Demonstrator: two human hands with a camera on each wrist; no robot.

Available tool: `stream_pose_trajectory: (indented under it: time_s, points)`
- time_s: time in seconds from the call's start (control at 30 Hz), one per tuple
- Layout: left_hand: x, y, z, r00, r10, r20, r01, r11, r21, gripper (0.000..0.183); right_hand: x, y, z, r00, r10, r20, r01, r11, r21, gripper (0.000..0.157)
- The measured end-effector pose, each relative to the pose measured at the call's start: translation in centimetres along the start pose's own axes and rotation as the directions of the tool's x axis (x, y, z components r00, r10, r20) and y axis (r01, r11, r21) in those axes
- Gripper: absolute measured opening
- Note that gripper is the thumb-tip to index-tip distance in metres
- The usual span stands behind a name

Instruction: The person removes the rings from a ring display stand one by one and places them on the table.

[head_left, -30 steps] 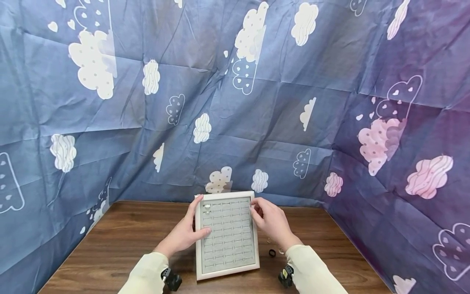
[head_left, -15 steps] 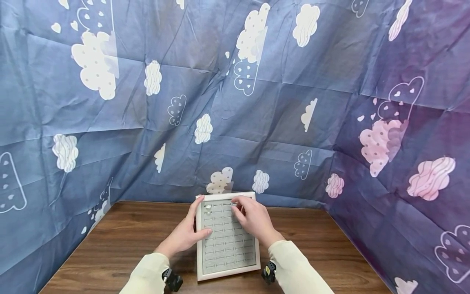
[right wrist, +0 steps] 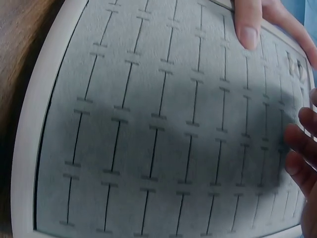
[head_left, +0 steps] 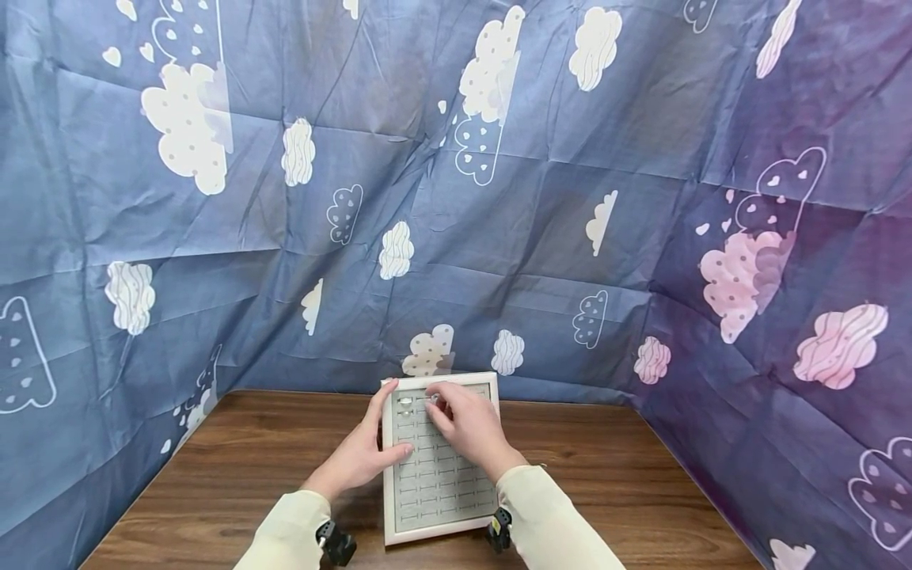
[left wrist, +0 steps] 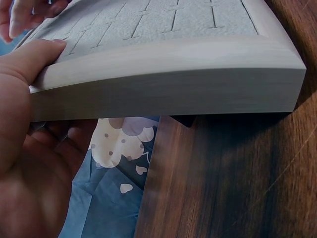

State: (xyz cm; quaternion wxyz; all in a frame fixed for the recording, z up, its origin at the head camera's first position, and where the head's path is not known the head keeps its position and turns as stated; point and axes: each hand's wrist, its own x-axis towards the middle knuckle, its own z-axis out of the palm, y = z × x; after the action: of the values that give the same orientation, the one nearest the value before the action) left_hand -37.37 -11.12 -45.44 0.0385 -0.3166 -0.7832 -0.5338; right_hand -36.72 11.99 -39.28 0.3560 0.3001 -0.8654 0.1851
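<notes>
A ring display tray (head_left: 442, 475) with a pale frame and grey slotted padding stands tilted, its far end raised off the table. My left hand (head_left: 359, 455) grips its left edge, thumb on top and fingers underneath, as the left wrist view shows. Two rings (head_left: 404, 402) sit one below the other in the upper left slots. My right hand (head_left: 466, 423) is over the upper part of the padding, thumb and index finger pinching a small shiny ring (head_left: 431, 397), mostly hidden by the fingers, just right of the seated rings. Several slots (right wrist: 158, 153) show bare in the right wrist view.
The brown wooden table (head_left: 285, 431) extends to both sides of the tray. A small bit of a ring (head_left: 544, 465) shows beside the right sleeve (head_left: 549, 514). A blue cloud-patterned cloth (head_left: 442, 198) hangs behind and on both sides.
My right hand has moved left across the top of the tray, from its right edge to near the two rings. The sleeve now covers loose rings on the table. My left hand keeps its hold.
</notes>
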Motion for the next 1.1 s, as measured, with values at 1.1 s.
stream_pose_trajectory:
  time_s: [1.1]
  points:
    - [0.0,-0.3,0.0,0.999,-0.034,-0.022,0.035,0.999,0.029,0.107,1.2,-2.7,1.9,0.993,-0.076,0.088,0.094,0.971,-0.219,0.011]
